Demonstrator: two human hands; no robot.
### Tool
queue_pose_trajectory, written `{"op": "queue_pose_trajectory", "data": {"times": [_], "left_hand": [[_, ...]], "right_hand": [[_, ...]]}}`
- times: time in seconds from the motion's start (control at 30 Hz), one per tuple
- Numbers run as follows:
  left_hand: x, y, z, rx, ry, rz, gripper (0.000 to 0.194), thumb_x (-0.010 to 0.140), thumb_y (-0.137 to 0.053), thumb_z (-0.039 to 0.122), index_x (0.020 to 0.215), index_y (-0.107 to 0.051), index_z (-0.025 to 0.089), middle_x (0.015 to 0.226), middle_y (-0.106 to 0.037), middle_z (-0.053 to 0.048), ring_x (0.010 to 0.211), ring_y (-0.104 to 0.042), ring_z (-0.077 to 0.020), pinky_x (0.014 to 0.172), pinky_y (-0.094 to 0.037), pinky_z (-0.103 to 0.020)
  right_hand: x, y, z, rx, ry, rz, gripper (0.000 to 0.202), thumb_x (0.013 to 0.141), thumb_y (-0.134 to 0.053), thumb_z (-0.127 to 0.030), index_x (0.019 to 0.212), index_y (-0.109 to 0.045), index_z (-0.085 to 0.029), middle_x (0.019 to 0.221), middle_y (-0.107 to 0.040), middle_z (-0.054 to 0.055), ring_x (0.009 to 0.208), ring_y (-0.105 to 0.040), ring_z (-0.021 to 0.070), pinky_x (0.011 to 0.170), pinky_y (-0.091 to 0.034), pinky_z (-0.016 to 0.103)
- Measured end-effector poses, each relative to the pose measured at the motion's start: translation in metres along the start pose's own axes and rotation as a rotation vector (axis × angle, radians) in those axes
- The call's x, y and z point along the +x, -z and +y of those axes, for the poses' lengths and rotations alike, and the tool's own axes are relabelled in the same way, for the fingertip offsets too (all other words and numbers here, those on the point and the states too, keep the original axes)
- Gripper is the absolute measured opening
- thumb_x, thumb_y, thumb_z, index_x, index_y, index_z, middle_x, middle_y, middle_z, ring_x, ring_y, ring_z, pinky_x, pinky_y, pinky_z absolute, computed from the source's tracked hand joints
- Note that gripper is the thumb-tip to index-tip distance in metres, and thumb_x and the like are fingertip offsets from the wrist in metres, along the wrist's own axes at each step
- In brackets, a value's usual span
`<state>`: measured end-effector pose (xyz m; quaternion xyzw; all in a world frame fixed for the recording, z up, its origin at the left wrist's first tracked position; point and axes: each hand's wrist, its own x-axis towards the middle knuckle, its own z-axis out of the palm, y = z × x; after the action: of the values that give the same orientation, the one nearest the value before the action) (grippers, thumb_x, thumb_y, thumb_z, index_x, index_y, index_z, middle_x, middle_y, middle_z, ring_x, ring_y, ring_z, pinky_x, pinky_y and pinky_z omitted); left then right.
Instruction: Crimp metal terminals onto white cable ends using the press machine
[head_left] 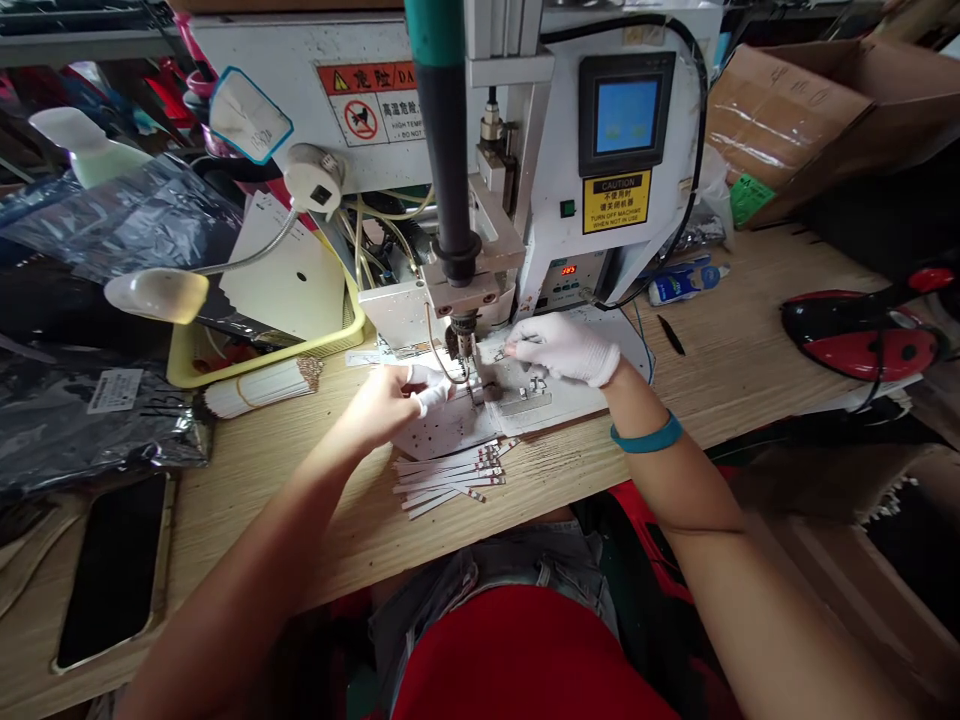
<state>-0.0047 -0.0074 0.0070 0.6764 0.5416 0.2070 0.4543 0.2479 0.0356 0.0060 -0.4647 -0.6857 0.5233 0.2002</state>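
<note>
My left hand (397, 402), with white covers on its fingertips, is pinched at the left side of a small metal fixture (480, 385) under the machine's soldering head (463, 338). What it pinches is too small to name. My right hand (566, 348), in a white glove, is just right of the head with thumb and forefinger pressed together; whatever lies between them cannot be made out. Small metal parts (534, 388) lie on the white base plate (592, 395) below my right hand. In front of the plate, several white strips (442, 478) with small pieces at their ends lie in a loose pile.
The machine's panel (627, 115) stands behind. A bundle of white strips (259, 390) lies left, beside a yellow basket (356, 320). A lamp (157, 295) reaches in from the left. A phone (116, 570) lies near left; a red-and-black device (862, 340) stands right.
</note>
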Motion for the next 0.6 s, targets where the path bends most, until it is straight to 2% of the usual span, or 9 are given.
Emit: {"op": "queue_pose_trajectory", "data": {"times": [0.07,0.13,0.2,0.23,0.3,0.37,0.5,0.6], "left_hand": [[-0.01,0.0,0.005,0.07,0.022,-0.053,0.026,0.076,-0.06,0.039,0.067,-0.066,0.015,0.062,-0.061,-0.001,0.054,-0.048,-0.0115,0.051,-0.034,-0.022],[-0.02,-0.002,0.009,0.167,0.043,-0.153,0.024,0.075,-0.06,0.037,0.08,-0.073,0.017,0.069,-0.068,-0.004,0.057,-0.053,-0.0144,0.051,-0.038,-0.023],[-0.026,-0.005,0.011,0.321,0.045,-0.177,0.024,0.075,-0.058,0.03,0.088,-0.075,0.018,0.074,-0.071,-0.005,0.06,-0.057,-0.017,0.054,-0.041,-0.025],[-0.028,-0.006,0.01,0.424,0.036,-0.129,0.024,0.075,-0.056,0.026,0.088,-0.075,0.018,0.075,-0.071,-0.006,0.061,-0.059,-0.018,0.056,-0.041,-0.026],[-0.028,-0.007,0.005,0.63,-0.006,0.041,0.025,0.075,-0.052,0.021,0.088,-0.074,0.018,0.079,-0.07,-0.008,0.065,-0.06,-0.0193,0.059,-0.042,-0.027],[-0.024,-0.008,-0.001,0.76,-0.084,0.164,0.027,0.077,-0.05,0.019,0.093,-0.072,0.019,0.089,-0.068,-0.009,0.072,-0.06,-0.0202,0.062,-0.042,-0.028],[-0.018,-0.011,-0.014,0.802,-0.16,0.187,0.026,0.083,-0.047,0.023,0.096,-0.068,0.019,0.097,-0.065,-0.009,0.083,-0.059,-0.0232,0.068,-0.043,-0.03],[-0.015,-0.013,-0.019,0.758,-0.161,0.187,0.026,0.085,-0.044,0.025,0.094,-0.068,0.017,0.095,-0.065,-0.01,0.088,-0.058,-0.0241,0.075,-0.044,-0.032]], "right_hand": [[-0.005,0.02,0.003,-0.189,0.082,0.035,0.019,0.083,-0.061,-0.033,0.086,-0.07,-0.017,0.069,-0.065,0.003,0.055,-0.056,0.0114,0.047,-0.04,0.022],[-0.008,0.033,0.006,-0.329,0.127,-0.013,0.013,0.078,-0.065,-0.028,0.084,-0.072,-0.019,0.078,-0.069,0.003,0.07,-0.061,0.0152,0.06,-0.044,0.025],[-0.009,0.036,0.009,-0.411,0.151,-0.082,0.011,0.074,-0.067,-0.024,0.082,-0.073,-0.02,0.082,-0.07,0.002,0.078,-0.062,0.017,0.068,-0.044,0.027],[-0.01,0.034,0.011,-0.44,0.16,-0.106,0.01,0.073,-0.068,-0.024,0.081,-0.073,-0.02,0.081,-0.07,0.001,0.078,-0.062,0.0172,0.069,-0.043,0.027],[-0.009,0.026,0.013,-0.5,0.166,-0.123,0.01,0.072,-0.07,-0.028,0.078,-0.073,-0.02,0.077,-0.069,0.0,0.075,-0.061,0.0172,0.067,-0.042,0.027],[-0.008,0.015,0.014,-0.564,0.152,-0.122,0.01,0.069,-0.072,-0.029,0.075,-0.072,-0.021,0.073,-0.067,0.0,0.071,-0.059,0.0169,0.063,-0.04,0.028],[-0.008,0.001,0.013,-0.577,0.202,-0.111,0.004,0.07,-0.067,-0.018,0.071,-0.069,-0.02,0.072,-0.066,0.0,0.071,-0.058,0.0162,0.064,-0.042,0.028],[-0.01,-0.004,0.009,-0.355,0.231,-0.092,0.004,0.074,-0.064,-0.019,0.076,-0.068,-0.019,0.077,-0.067,0.001,0.071,-0.06,0.015,0.061,-0.045,0.027]]}}
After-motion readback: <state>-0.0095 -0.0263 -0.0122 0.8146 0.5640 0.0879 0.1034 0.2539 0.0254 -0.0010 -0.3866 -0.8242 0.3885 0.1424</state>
